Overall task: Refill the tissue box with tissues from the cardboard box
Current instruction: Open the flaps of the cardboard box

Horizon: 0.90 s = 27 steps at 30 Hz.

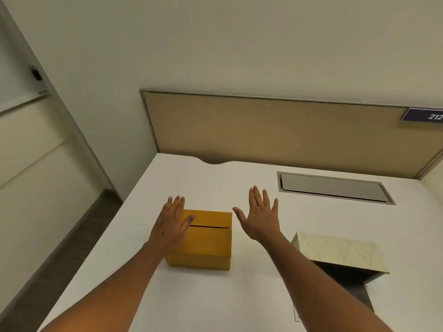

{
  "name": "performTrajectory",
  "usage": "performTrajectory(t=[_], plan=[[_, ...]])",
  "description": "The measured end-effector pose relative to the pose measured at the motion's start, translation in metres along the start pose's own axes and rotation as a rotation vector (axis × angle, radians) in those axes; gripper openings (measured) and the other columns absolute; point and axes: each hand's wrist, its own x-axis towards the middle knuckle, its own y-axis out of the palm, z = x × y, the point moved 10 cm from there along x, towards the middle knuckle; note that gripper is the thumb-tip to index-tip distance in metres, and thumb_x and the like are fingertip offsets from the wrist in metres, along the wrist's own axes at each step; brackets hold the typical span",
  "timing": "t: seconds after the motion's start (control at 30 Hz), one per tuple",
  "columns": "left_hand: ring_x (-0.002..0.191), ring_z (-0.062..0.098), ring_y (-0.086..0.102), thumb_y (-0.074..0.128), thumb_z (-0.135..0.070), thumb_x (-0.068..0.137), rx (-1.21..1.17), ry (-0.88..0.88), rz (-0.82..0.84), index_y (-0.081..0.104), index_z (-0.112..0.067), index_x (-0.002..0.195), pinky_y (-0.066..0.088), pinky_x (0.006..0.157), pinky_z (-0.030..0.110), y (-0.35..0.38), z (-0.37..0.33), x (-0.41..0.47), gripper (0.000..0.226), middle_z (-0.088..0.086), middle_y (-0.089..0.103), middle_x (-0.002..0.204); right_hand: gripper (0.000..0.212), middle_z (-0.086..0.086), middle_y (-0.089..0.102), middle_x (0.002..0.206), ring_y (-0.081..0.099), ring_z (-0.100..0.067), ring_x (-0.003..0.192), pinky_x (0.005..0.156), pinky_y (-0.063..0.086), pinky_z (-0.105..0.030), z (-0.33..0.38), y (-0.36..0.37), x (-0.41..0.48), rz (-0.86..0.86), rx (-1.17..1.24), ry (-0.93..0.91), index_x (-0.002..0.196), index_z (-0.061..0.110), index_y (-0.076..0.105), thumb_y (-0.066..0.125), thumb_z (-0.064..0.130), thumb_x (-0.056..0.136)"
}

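Two hands flat, released: left hand, right hand; cardboard box slit sideways.

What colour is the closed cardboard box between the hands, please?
Yellowish brown; the cardboard box shows best in the head view.

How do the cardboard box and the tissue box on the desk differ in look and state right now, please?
The cardboard box is plain orange-brown; the tissue box has a pale marbled pattern. The cardboard box has its top flaps shut, with only a dark seam showing; the tissue box shows a dark open interior. The cardboard box sits between both hands; the tissue box lies to the right. Both rest on the white desk.
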Motion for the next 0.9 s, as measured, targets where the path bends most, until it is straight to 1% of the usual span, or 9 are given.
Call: performTrajectory(t=[0.1,0.2,0.27,0.43,0.57,0.67,0.73,0.83,0.9], plan=[[0.148,0.030,0.005,-0.012,-0.085,0.064,-0.036,-0.048,0.100,0.017,-0.010,0.150,0.013,0.120,0.042,0.020,0.016,-0.011,0.118,0.010,0.013,0.160,0.086,-0.001,-0.010,0.163,-0.015,-0.026,0.148,0.118,-0.008,-0.055,0.003,0.027,-0.010,0.086,-0.047,0.008,0.151,0.018,-0.010,0.006,0.073,0.087],[0.147,0.032,0.006,0.022,-0.063,0.090,-0.092,-0.140,0.152,0.016,-0.015,0.151,0.014,0.120,0.045,0.040,0.036,-0.018,0.078,0.009,0.009,0.161,0.082,-0.001,-0.008,0.163,-0.013,-0.026,0.149,0.118,-0.006,-0.054,0.006,0.051,-0.020,0.159,-0.061,-0.009,0.152,0.019,-0.007,0.008,0.070,0.090],[0.147,0.028,0.011,0.032,-0.052,0.096,-0.200,-0.183,0.176,0.013,-0.019,0.151,0.017,0.119,0.043,0.050,0.043,-0.019,0.067,0.006,0.007,0.161,0.076,-0.001,-0.003,0.164,-0.010,-0.024,0.150,0.119,-0.003,-0.052,0.014,0.061,-0.025,0.206,-0.027,-0.052,0.153,0.021,-0.002,0.014,0.065,0.093],[0.146,0.020,0.016,0.031,-0.047,0.098,-0.371,-0.232,0.216,0.015,-0.021,0.151,0.018,0.119,0.039,0.061,0.052,-0.017,0.061,0.005,0.014,0.160,0.060,-0.002,0.021,0.160,0.015,-0.023,0.148,0.119,0.017,-0.044,0.035,0.069,-0.034,0.218,0.118,-0.122,0.151,0.020,0.019,0.032,0.048,0.099],[0.143,0.022,0.026,0.031,-0.045,0.099,-0.419,-0.241,0.226,0.026,-0.015,0.148,0.022,0.118,0.040,0.060,0.056,-0.011,0.058,0.007,0.028,0.156,0.051,-0.006,0.042,0.148,0.039,-0.028,0.133,0.106,0.038,-0.043,0.043,0.071,-0.037,0.274,0.179,-0.108,0.144,0.014,0.034,0.039,0.038,0.099],[0.139,0.023,0.034,0.031,-0.044,0.099,-0.412,-0.220,0.211,0.036,-0.011,0.144,0.027,0.116,0.040,0.056,0.056,-0.006,0.056,0.009,0.037,0.151,0.033,-0.010,0.056,0.125,0.051,-0.031,0.113,0.093,0.046,-0.045,0.046,0.074,-0.037,0.298,0.179,-0.096,0.120,0.011,0.050,0.042,0.035,0.099],[0.121,0.024,0.051,0.030,-0.047,0.098,-0.412,-0.245,0.190,0.052,-0.010,0.131,0.038,0.107,0.038,0.052,0.059,-0.002,0.055,0.012,0.056,0.135,0.026,-0.010,0.058,0.113,0.053,-0.032,0.106,0.089,0.047,-0.046,0.047,0.072,-0.036,0.278,0.216,-0.087,0.105,0.009,0.052,0.044,0.032,0.098],[0.084,0.029,0.061,0.023,-0.058,0.093,-0.447,-0.336,0.170,0.061,-0.010,0.083,0.046,0.077,0.038,0.043,0.068,0.003,0.062,0.014,0.066,0.082,0.033,-0.012,0.057,0.119,0.052,-0.032,0.110,0.093,0.046,-0.045,0.049,0.065,-0.037,0.200,0.314,-0.067,0.115,0.002,0.055,0.045,0.029,0.098],[0.085,0.028,0.059,0.020,-0.061,0.092,-0.456,-0.379,0.188,0.059,-0.015,0.081,0.042,0.076,0.035,0.041,0.073,0.007,0.062,0.008,0.063,0.082,0.033,-0.013,0.058,0.117,0.054,-0.031,0.108,0.090,0.047,-0.043,0.049,0.059,-0.041,0.137,0.371,-0.069,0.115,0.000,0.057,0.046,0.026,0.098]])
